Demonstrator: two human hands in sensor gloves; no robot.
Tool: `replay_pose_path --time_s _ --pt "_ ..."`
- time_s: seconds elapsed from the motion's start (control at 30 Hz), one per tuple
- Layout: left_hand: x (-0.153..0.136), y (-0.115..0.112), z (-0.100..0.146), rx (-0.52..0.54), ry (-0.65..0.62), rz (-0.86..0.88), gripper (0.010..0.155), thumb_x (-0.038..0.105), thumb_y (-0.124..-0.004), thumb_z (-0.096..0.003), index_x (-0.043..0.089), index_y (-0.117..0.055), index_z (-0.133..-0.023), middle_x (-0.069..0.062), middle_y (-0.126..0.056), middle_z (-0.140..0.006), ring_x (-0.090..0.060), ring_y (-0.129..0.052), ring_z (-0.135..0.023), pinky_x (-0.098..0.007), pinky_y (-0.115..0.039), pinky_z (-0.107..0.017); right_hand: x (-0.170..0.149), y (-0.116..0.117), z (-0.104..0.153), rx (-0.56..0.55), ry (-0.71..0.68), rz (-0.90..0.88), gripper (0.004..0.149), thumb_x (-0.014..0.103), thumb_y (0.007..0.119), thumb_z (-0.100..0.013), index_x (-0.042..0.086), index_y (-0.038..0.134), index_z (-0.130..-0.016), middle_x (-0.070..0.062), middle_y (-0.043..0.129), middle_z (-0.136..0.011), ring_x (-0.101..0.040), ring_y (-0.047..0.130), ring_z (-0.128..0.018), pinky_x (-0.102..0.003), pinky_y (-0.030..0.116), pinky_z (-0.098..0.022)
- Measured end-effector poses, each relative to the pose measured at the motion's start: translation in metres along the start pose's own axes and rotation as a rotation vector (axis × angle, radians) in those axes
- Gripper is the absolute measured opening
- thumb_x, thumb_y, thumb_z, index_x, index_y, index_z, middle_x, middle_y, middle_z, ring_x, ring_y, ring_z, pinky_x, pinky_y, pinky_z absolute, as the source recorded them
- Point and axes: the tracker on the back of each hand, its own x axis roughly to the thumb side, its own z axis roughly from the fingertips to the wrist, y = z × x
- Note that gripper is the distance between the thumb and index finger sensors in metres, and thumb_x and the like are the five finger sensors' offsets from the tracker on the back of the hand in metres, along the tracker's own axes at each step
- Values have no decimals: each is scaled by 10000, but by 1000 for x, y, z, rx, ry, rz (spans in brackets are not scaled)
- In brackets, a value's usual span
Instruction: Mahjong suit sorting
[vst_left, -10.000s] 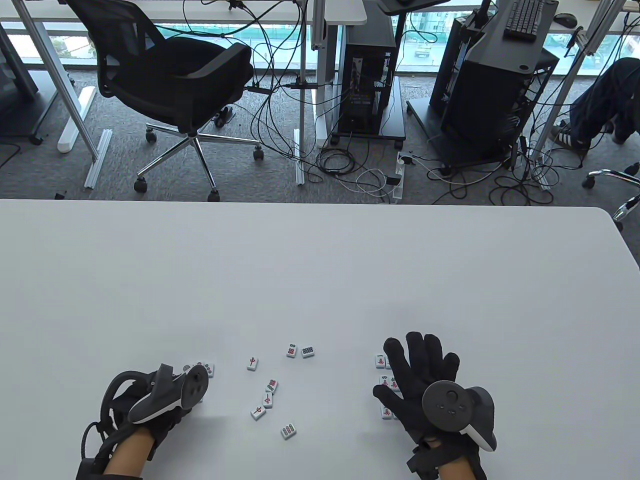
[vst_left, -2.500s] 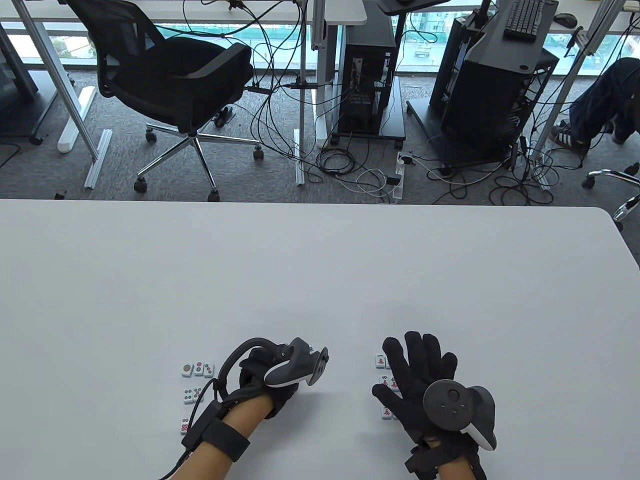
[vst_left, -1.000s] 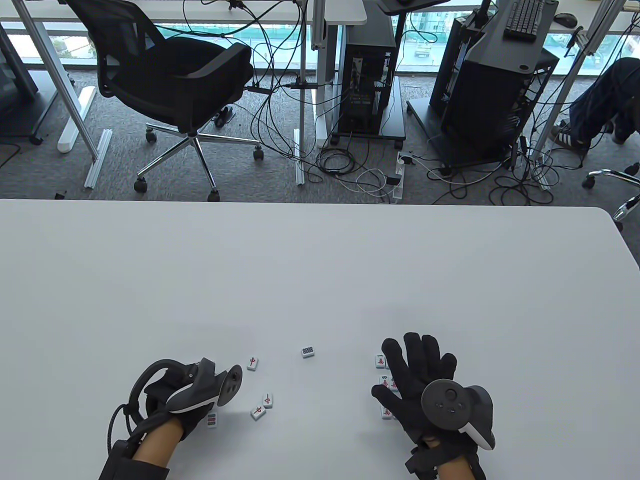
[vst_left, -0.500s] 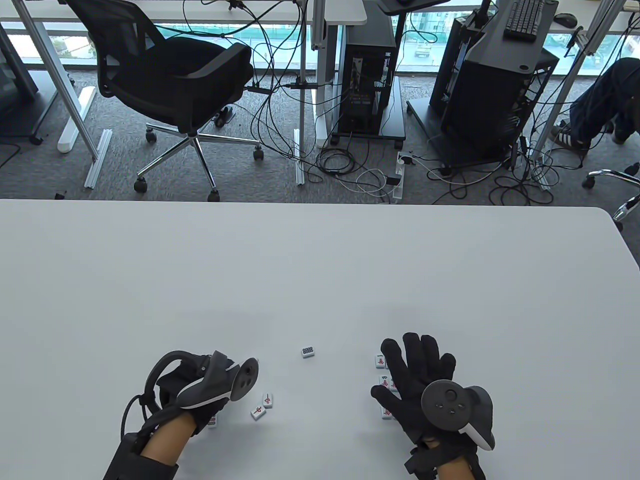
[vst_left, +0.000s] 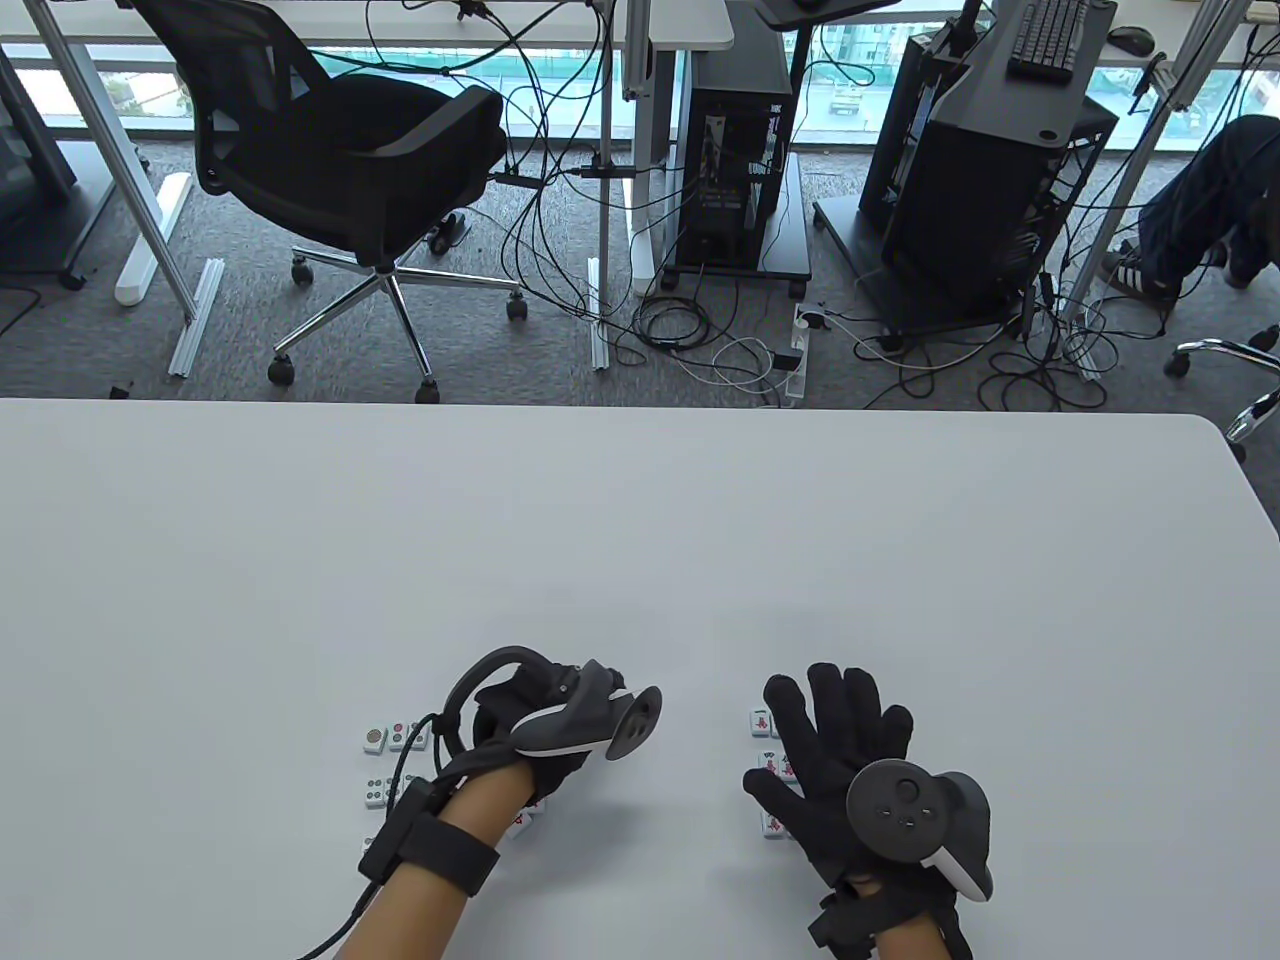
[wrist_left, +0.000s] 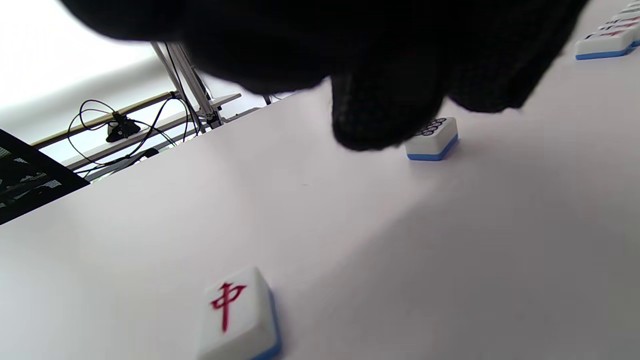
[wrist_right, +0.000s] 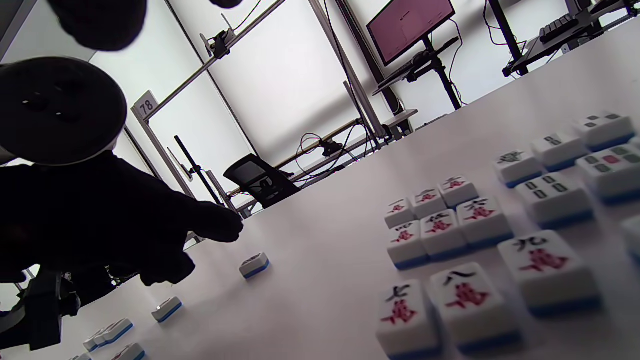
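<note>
White mahjong tiles with blue backs lie face up on the white table (vst_left: 640, 540). My left hand (vst_left: 590, 700) reaches over a lone dots tile (wrist_left: 432, 139) in the middle. In the left wrist view a fingertip (wrist_left: 385, 125) hangs just beside it, not gripping. The same tile shows in the right wrist view (wrist_right: 254, 265) below that hand (wrist_right: 210, 245). A red-character tile (wrist_left: 235, 315) lies nearer the wrist. My right hand (vst_left: 830, 730) lies flat with fingers spread over rows of character tiles (vst_left: 762, 722), also seen in the right wrist view (wrist_right: 440, 230).
Rows of dots tiles (vst_left: 395, 737) lie left of my left forearm. Bamboo tiles (wrist_right: 555, 200) sit beside the character rows. A red-marked tile (vst_left: 520, 822) peeks out by the left wrist. Beyond the table's far edge are a chair (vst_left: 340, 150) and cables.
My left hand has moved from the left tile group to the right and forward, over the lone dots tile in the middle. The right hand has not moved.
</note>
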Motion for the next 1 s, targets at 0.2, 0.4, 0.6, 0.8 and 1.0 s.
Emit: replay_pose_path --time_s 0.2,0.4,0.6,0.8,1.0 --pt "16 -3 -25 -32 -18 -159 675 462 -858 -336 443 -600 -959 167 -999 -450 -96 -978 -217 -352 -850 -290 -1 -1 0 -1 2 -7 751 634 596 -525 389 212 -1121 -102 83 -1196 -386 -42 -1031 -676 12 -683" --pt "17 -12 -30 -35 -52 -166 627 450 -860 -346 478 -637 -931 166 -1002 -460 -105 -982 -236 -359 -847 -307 -2 -2 0 -6 6 -17 751 634 596 -524 391 210 -1121 -100 81 -1197 -386 -44 -1031 -675 9 -683" --pt "16 -20 -30 -14 -58 -145 547 475 -854 -336 367 -767 -865 171 -1015 -435 -96 -982 -200 -349 -853 -276 -2 -2 0 -5 8 -13 751 635 595 -526 390 211 -1123 -102 82 -1197 -385 -42 -1032 -675 11 -683" --pt "8 -21 -29 -35 -35 -101 600 505 -856 -317 345 -759 -887 172 -1013 -449 -91 -983 -206 -344 -854 -278 -2 -2 0 -4 8 -9 750 634 595 -526 388 213 -1123 -103 82 -1197 -387 -42 -1031 -676 12 -683" --pt "-8 -19 -23 -60 -16 -100 635 466 -897 -304 426 -714 -910 167 -1013 -493 -99 -989 -249 -353 -851 -310 -2 -2 0 2 10 -8 751 635 594 -526 387 211 -1123 -103 82 -1197 -390 -39 -1032 -677 15 -684"
